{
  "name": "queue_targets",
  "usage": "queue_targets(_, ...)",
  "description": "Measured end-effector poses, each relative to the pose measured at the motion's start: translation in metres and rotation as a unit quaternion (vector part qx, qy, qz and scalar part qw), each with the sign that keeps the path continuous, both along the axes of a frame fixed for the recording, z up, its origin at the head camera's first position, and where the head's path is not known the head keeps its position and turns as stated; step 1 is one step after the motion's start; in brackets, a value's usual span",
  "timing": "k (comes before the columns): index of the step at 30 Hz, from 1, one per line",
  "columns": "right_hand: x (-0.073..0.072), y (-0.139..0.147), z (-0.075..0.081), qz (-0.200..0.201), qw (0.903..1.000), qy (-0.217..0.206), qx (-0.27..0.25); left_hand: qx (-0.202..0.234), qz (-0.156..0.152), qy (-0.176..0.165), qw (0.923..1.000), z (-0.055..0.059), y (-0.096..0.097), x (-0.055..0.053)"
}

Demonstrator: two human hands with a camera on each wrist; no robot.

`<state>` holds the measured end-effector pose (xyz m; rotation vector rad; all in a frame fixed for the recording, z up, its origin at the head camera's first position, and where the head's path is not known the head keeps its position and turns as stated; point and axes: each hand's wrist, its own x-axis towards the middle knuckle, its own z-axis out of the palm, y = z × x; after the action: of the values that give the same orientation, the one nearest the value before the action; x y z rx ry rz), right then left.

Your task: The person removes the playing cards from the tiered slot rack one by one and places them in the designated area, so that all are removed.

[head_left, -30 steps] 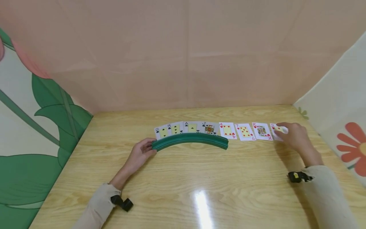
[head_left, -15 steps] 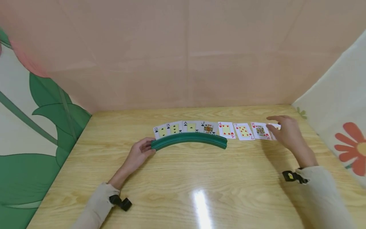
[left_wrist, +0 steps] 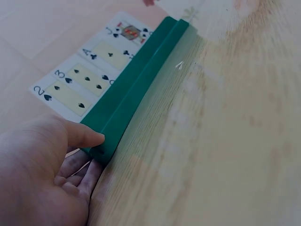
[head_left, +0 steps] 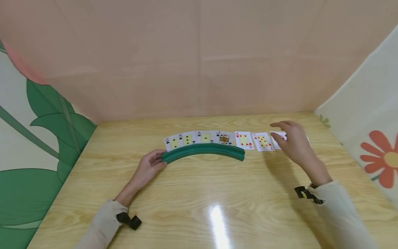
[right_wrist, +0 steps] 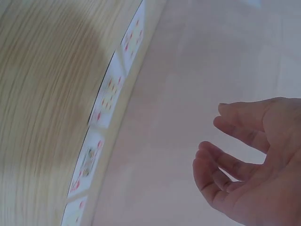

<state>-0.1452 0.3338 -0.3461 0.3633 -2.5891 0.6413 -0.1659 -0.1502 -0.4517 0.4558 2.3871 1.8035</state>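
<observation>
My left hand (head_left: pixel 147 169) holds the left end of a curved green card holder (head_left: pixel 202 149), thumb (left_wrist: pixel 89 135) on its front face and the other fingers at its underside. Behind it stand a 2 of spades (head_left: pixel 173 143), a 3 of spades (head_left: pixel 187 139), an ace of clubs (head_left: pixel 205 137) and a jack of spades (head_left: pixel 224 139), overlapping. To their right lie the 4 of hearts (head_left: pixel 244 140), 7 of diamonds (head_left: pixel 263 141) and a king (right_wrist: pixel 87 162). My right hand (head_left: pixel 293 141) hovers above the king with parted, bent fingers and nothing between them, partly covering it and another card (right_wrist: pixel 74 213).
The wooden table (head_left: pixel 186 200) ends at a pinkish cloth backdrop (head_left: pixel 199 69). Printed panels stand at both sides, with a red flower (head_left: pixel 385 159) on the right one. Each sleeve carries a black wrist camera (head_left: pixel 129 220).
My right hand has moved left, from the rightmost card to above the king, holding nothing. My left hand has kept hold of the card holder. The view has shifted slightly.
</observation>
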Motion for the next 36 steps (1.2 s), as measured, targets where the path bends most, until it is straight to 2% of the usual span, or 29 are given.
queue_targets(6, 0.008, -0.028, 0.005, 0.028, 0.9995, -0.016, -0.001, -0.002, 0.005, -0.003, 1.0000, 0.000, 0.004, 0.000)
queue_targets(13, 0.012, -0.057, -0.003, 0.050, 0.9986, -0.017, -0.001, -0.003, -0.003, -0.003, 1.0000, 0.000, 0.002, 0.000)
queue_targets(18, 0.013, -0.070, -0.006, 0.081, 0.9963, -0.023, -0.020, -0.009, 0.000, 0.004, 1.0000, -0.001, 0.000, 0.000)
queue_targets(26, 0.002, -0.096, -0.003, 0.119, 0.9923, -0.004, -0.034, -0.008, 0.004, 0.005, 1.0000, 0.001, -0.002, 0.000)
queue_targets(30, -0.004, -0.108, -0.001, 0.128, 0.9907, -0.019, -0.044, -0.002, 0.003, 0.001, 1.0000, 0.002, -0.003, 0.000)
queue_targets(36, -0.008, -0.112, -0.008, 0.139, 0.9881, -0.027, -0.060, 0.004, 0.000, 0.002, 1.0000, 0.000, 0.001, 0.001)
